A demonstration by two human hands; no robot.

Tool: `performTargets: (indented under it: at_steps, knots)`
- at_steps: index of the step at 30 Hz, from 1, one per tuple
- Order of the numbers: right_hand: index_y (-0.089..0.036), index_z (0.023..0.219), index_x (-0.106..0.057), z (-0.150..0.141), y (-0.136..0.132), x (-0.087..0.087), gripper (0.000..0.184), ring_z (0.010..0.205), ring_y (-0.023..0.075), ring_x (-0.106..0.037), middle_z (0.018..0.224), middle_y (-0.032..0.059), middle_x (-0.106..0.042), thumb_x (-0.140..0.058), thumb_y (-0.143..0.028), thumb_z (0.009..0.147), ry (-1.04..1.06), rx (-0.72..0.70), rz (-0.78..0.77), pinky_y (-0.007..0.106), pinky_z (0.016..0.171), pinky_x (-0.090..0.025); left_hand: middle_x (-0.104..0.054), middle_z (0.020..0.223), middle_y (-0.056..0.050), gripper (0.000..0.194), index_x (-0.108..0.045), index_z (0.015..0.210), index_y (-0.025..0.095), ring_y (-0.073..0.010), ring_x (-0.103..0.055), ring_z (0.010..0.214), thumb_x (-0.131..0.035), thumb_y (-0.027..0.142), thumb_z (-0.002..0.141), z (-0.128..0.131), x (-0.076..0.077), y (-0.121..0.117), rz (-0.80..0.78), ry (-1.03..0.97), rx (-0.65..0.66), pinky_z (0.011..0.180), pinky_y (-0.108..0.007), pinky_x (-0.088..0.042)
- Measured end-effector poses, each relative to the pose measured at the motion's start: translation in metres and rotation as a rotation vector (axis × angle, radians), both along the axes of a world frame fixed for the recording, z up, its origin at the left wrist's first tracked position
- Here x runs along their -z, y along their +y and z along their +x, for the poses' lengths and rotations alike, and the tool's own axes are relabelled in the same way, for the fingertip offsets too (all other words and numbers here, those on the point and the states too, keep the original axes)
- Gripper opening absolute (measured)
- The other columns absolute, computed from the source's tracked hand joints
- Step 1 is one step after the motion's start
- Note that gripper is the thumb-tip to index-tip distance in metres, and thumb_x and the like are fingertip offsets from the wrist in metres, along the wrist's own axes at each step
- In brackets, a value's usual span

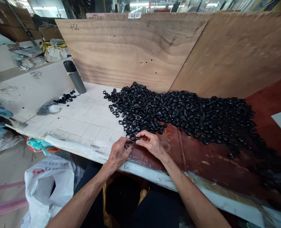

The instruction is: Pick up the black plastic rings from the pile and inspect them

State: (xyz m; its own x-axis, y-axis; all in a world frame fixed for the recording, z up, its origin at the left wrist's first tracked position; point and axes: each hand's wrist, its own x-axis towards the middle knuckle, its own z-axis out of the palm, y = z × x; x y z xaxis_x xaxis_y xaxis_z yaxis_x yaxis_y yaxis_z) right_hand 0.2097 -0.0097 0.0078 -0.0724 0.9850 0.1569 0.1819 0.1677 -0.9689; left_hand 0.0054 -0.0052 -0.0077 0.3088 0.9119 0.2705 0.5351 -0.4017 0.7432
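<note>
A long heap of small black rings [164, 106] lies across the table. At its near edge, my left hand [118, 152] is closed around a black ring [130, 144], held between thumb and fingers. Just to the right, my right hand [152, 144] has thumb and forefinger pinched at the heap's edge, with a black ring between the tips, partly hidden by the fingers. The two hands are close together but apart, above the table's front edge.
A wooden board [131, 50] stands behind the heap. At the back left are a dark grey flask [77, 80], a small group of black pieces [65, 98] and a clear plastic bag [46, 108]. A white sack [50, 180] hangs below the table edge [78, 152].
</note>
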Motion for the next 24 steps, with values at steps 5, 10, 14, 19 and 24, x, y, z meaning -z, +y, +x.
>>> performTargets:
  at_steps: [5,10,14,19,24]
  knots:
    - [-0.022,0.104,-0.074,-0.001,-0.007,-0.012,0.018,0.094,0.0197,-0.066,0.104,0.0053,-0.071,-0.065,-0.023,0.089,-0.093,-0.116,0.136,0.031,0.084,-0.052,-0.072,0.106,-0.006,0.027,-0.068,0.114,0.022,-0.0156,-0.071,0.081,-0.067,0.014,0.088,-0.001,-0.004,-0.002,0.058,-0.093,0.120,0.075,-0.029,-0.060]
    - [-0.020,0.103,-0.070,-0.003,-0.010,-0.007,0.016,0.067,0.0145,-0.059,0.079,-0.0001,-0.066,-0.068,-0.024,0.087,-0.103,-0.107,0.078,0.026,0.062,-0.047,-0.073,0.109,-0.005,0.030,-0.067,0.116,0.023,-0.0154,-0.074,0.083,-0.068,0.016,0.087,0.000,-0.011,-0.008,-0.036,-0.253,0.114,0.080,-0.030,-0.064]
    - [-0.020,0.100,-0.070,-0.005,-0.011,-0.007,0.013,0.070,0.0144,-0.060,0.089,0.0023,-0.069,-0.067,-0.024,0.089,-0.126,-0.097,0.120,0.026,0.064,-0.046,-0.073,0.104,-0.004,0.027,-0.065,0.113,0.021,-0.0167,-0.075,0.087,-0.071,0.020,0.087,-0.001,-0.008,-0.010,-0.112,-0.362,0.080,0.084,-0.031,-0.064]
    - [-0.020,0.098,-0.073,-0.007,-0.010,-0.009,0.011,0.075,0.0164,-0.062,0.089,0.0035,-0.070,-0.068,-0.024,0.089,-0.176,-0.082,0.209,0.027,0.068,-0.048,-0.067,0.110,-0.005,0.020,-0.066,0.110,0.022,-0.0169,-0.071,0.098,-0.068,0.022,0.090,-0.004,-0.003,-0.006,-0.040,-0.389,0.139,0.086,-0.031,-0.063]
    - [-0.018,0.087,-0.069,-0.013,-0.009,-0.005,0.012,0.069,0.0152,-0.061,0.080,0.0024,-0.069,-0.067,-0.029,0.093,-0.207,-0.015,0.258,0.026,0.065,-0.046,-0.067,0.109,-0.005,0.018,-0.069,0.108,0.022,-0.0171,-0.069,0.101,-0.071,0.022,0.090,-0.007,-0.001,-0.001,0.092,-0.338,0.162,0.088,-0.032,-0.061]
